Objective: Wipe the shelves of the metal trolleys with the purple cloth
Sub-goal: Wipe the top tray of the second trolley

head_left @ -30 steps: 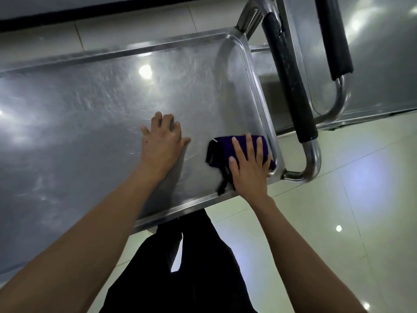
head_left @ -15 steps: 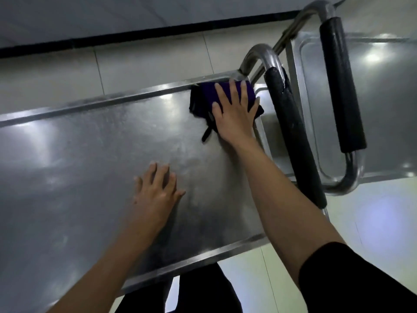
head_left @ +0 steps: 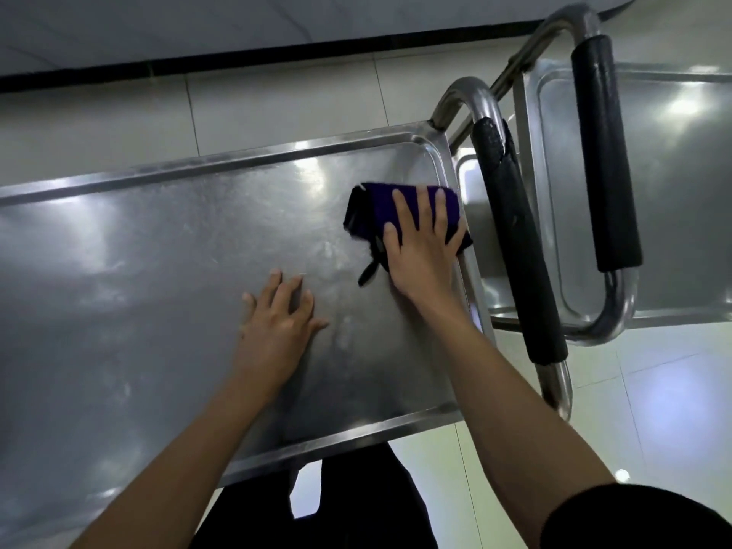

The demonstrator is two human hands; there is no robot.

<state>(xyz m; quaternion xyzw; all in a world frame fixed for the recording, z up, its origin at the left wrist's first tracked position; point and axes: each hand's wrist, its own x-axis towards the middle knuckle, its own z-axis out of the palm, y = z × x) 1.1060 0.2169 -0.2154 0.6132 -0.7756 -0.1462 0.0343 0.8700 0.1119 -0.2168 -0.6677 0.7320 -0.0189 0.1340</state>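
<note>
Head view: right hand (head_left: pixel 422 247) lies flat, fingers straight, pressing purple cloth (head_left: pixel 376 210) under its grip near the shelf (head_left: pixel 158 251) edge.

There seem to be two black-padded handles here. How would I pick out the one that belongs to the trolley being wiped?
Start at the big steel shelf where the right hand presses the purple cloth. Just past the shelf's right rim, beside that cloth, runs the nearer handle. Its black padding is torn and wrinkled near the top, whereas the farther handle, on the second trolley, has smooth padding.
</note>
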